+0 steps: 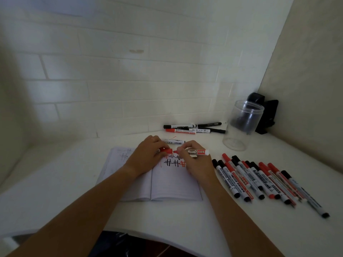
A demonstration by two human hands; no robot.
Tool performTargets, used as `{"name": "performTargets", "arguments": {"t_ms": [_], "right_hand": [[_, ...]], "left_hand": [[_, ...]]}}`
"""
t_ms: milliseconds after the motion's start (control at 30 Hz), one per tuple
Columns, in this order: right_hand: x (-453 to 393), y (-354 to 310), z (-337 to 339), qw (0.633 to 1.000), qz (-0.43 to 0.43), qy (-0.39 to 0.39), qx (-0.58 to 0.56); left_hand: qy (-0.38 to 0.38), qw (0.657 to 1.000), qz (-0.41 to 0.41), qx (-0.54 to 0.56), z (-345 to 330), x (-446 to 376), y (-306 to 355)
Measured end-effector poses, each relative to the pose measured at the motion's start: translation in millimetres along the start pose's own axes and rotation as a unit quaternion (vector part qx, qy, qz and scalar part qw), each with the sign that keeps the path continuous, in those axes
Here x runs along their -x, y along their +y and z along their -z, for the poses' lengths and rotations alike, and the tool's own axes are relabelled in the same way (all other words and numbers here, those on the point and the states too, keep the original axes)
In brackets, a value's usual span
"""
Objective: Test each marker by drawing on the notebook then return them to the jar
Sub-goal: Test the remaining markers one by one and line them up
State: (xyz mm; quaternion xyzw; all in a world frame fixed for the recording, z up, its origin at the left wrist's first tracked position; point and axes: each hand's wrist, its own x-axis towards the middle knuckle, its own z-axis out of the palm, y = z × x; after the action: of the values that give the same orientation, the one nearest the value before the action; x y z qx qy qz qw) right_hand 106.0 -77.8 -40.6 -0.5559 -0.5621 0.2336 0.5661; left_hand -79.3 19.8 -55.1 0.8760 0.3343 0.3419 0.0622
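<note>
Left hand point(148, 154) pinches red cap point(166, 150); right hand point(193, 158) grips red marker point(196, 152) over notebook point(174, 182); several hash marks drawn; jar point(241, 125) at worktop's far right corner empty; many markers point(259, 180) untested, likely.

Both forearms reach forward and meet over the notebook point(167, 182). The left hand point(146, 156) lies over its left page, palm down, and the curled fingers pinch a red cap point(166, 150). The right hand point(193, 160) is over the right page; its fingers and thumb grip a red marker point(194, 152) near the tip, level, pointing toward the cap.
</note>
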Motion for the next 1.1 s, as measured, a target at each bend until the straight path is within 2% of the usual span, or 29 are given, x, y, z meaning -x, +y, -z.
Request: {"name": "performTargets", "arguments": {"t_ms": [200, 433, 567, 667, 800, 867, 933, 1033, 1100], "right_hand": [[-1, -2, 2, 1.000, -0.002, -0.004, 0.000], [2, -9, 5, 0.995, -0.012, -0.090, -0.041], [0, -10, 7, 0.990, -0.063, -0.076, -0.104], [-2, -2, 6, 0.996, -0.028, -0.050, -0.067], [-5, 7, 6, 0.995, -0.013, -0.056, -0.084], [-6, 12, 6, 0.999, 0.015, -0.049, -0.015], [-8, 18, 3, 0.991, 0.059, -0.041, 0.115], [-10, 21, -4, 0.935, 0.128, -0.032, 0.330], [-10, 22, -6, 0.896, 0.175, -0.020, 0.408]], "left_hand": [[-0.012, 1.000, -0.007, 0.008, 1, 1, 0], [-0.019, 0.999, -0.029, 0.025, 3, 1, 3], [-0.007, 0.999, -0.026, 0.022, 2, 2, 5], [0.009, 1.000, -0.023, 0.019, 2, 2, 6], [0.031, 0.999, -0.005, 0.016, 3, 4, 6], [0.034, 0.999, -0.002, 0.020, 3, 4, 7], [0.024, 0.999, -0.009, 0.030, 4, 4, 7], [0.007, 0.999, -0.031, 0.039, 5, 3, 8], [0.006, 0.998, -0.038, 0.044, 6, 3, 8]]}}
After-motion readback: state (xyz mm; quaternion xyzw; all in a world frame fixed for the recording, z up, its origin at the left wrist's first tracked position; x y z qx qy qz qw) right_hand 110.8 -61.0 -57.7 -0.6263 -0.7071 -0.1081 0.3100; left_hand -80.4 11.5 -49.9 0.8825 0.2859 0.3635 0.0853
